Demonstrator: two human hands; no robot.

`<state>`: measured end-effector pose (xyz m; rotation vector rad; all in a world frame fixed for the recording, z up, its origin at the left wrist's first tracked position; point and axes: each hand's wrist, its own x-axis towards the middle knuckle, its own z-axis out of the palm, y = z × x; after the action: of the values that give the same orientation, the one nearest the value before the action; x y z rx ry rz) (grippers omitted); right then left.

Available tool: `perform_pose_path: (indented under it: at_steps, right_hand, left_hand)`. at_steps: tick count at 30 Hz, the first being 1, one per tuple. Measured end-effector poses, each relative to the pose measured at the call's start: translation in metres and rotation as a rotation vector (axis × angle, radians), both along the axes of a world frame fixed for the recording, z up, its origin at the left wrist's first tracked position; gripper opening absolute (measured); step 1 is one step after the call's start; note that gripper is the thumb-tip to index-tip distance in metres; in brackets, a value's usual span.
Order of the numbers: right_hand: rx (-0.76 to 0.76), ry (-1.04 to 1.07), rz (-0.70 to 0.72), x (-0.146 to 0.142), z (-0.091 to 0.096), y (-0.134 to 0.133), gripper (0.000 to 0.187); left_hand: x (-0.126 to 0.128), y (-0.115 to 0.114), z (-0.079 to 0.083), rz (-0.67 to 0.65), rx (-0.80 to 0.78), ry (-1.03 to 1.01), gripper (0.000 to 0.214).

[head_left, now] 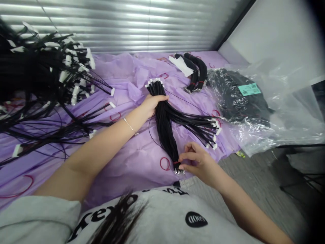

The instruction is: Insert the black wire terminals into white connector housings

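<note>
A bundle of thin black wires [166, 130] with white connectors at its far end lies on the purple sheet [132, 159]. My left hand [152, 103] is wrapped round the bundle near the connector end. My right hand [196, 162] pinches the bundle's near end, where a red band [175, 163] circles the metal tips. A second group of black wires with white connectors [203, 127] fans out to the right from under the bundle.
A big tangle of black wires with white connectors [38, 81] fills the left. A tied bundle with a white label [194, 71] lies at the back. A clear plastic bag of black wires [238, 96] sits right. Loose red bands [165, 163] dot the sheet.
</note>
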<state>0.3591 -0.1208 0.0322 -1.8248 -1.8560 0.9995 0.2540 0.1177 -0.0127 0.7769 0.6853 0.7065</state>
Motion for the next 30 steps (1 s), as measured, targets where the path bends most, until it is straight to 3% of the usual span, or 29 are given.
perform_pose_path:
  at_steps: [4,7,11,14,19,24,27,30]
  right_hand:
    - [-0.096,0.079,0.092,0.002,0.004,0.0,0.009]
    - [-0.154,0.159,0.203,0.007,0.02,-0.003,0.01]
    - [-0.186,0.166,0.193,0.012,0.046,-0.017,0.013]
    - [-0.202,0.117,0.177,0.01,0.055,-0.033,0.011]
    - [-0.171,0.045,0.114,0.007,0.054,-0.06,0.009]
    - [-0.109,0.108,0.095,0.007,0.048,-0.074,0.008]
    - [-0.07,0.151,-0.037,0.006,0.04,-0.074,0.006]
    - [-0.097,0.056,-0.176,0.004,0.031,-0.071,0.013]
  left_hand:
    - [0.0,0.001,-0.001,0.009,-0.024,-0.01,0.008]
    - [0.002,0.002,-0.002,0.021,-0.057,-0.011,0.01]
    - [0.003,0.003,0.001,0.043,-0.128,-0.014,0.011]
    - [0.006,0.005,0.003,0.062,-0.188,-0.005,0.012]
    - [0.012,0.009,0.006,0.107,-0.26,0.042,0.014]
    - [0.02,0.015,0.012,0.147,-0.32,0.111,0.011]
    - [0.027,0.019,0.014,0.185,-0.355,0.134,0.02]
    - [0.034,0.023,0.013,0.243,-0.376,0.115,0.025]
